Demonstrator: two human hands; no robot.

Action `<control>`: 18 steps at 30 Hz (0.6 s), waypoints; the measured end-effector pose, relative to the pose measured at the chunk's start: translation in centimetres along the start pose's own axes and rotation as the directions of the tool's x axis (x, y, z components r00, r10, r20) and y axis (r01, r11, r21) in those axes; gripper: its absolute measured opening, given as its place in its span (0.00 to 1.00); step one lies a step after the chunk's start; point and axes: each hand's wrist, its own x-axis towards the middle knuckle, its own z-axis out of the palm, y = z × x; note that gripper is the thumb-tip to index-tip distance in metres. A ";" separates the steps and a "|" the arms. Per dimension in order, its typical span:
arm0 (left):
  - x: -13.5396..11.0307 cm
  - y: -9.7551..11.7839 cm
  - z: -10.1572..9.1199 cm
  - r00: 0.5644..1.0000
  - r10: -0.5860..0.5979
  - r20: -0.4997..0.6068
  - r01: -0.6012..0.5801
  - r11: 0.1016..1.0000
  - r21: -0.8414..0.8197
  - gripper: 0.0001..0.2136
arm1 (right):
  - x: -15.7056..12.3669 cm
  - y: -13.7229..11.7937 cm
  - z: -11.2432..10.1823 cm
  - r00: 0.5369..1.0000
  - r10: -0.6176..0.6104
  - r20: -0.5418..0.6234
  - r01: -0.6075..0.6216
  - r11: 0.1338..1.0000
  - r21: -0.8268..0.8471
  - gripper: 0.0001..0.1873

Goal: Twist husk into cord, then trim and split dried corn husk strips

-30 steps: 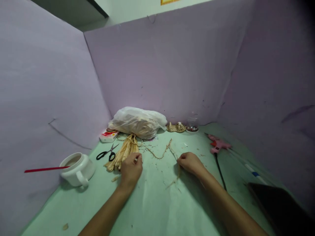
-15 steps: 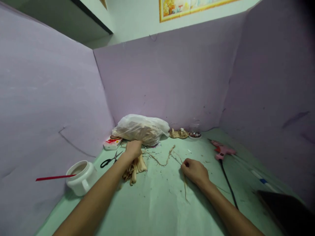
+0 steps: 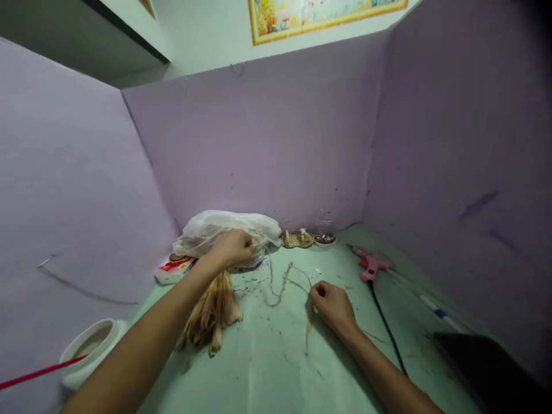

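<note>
So the whole setup sits inside lilac panels (image 3: pixel 276 138) on three sides, kinda scuffed, with a pale wall and a gold-framed picture (image 3: pixel 328 17) above the back one. The worktop (image 3: pixel 267 379) is light green and sprinkled with little dark crumbs. Along the back there's a milky plastic bag (image 3: pixel 228 221), then a small woven piece (image 3: pixel 297 238) and a dish of dark red and white bits (image 3: pixel 324 238). Pink glue gun (image 3: pixel 373 265) on the right, its black cable running toward the front.

Biggest of the fibre stuff is the bundle of dried strips (image 3: pixel 213 313), tan and brown, gathered at the top and fanned into loopy ends, lying just below the left forearm. The thin fibre cord (image 3: pixel 284 282) is straw-coloured and a bit knobbly, sagging in a wavy line between the hands. Right hand (image 3: pixel 334 307) has thumb and finger pinched on it, loose tail dangling below. Left hand (image 3: pixel 233 247) is up in front of the bag, fingers closed on the other end.

Left forearm blocks part of the white pot (image 3: pixel 112 334) and the top of the bundle. The red stick (image 3: pixel 38 375) runs out of frame, and a dark flat thing (image 3: pixel 478 365) at lower right is cut off, can't tell what it is. Cord gets hard to trace against the bag.
</note>
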 end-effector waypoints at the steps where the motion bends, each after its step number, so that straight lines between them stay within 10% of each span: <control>1: 0.8 1.2 0.3 1.000 0.023 -0.001 -0.023 0.998 -0.060 0.06 | 0.0 0.0 0.0 1.000 -0.001 -0.010 0.001 1.000 0.024 0.12; 8: 5.5 6.7 6.7 0.993 -0.064 0.095 0.095 0.928 -0.360 0.12 | 0.4 0.3 -0.1 0.997 0.042 -0.068 -0.035 0.994 0.102 0.13; 15: 0.2 6.9 7.3 0.979 -0.196 0.060 0.199 0.846 -0.495 0.21 | 0.6 0.3 -0.2 0.994 0.093 -0.062 -0.084 0.988 0.127 0.11; 16: -1.4 7.2 6.4 0.980 -0.188 0.069 0.194 0.806 -0.560 0.21 | 0.6 0.2 -0.2 0.993 0.096 -0.068 -0.087 0.987 0.134 0.10; 18: -4.9 7.9 4.4 0.977 -0.176 0.121 0.186 0.424 -0.886 0.21 | 0.3 0.0 -0.2 0.992 0.103 -0.071 -0.091 0.983 0.157 0.09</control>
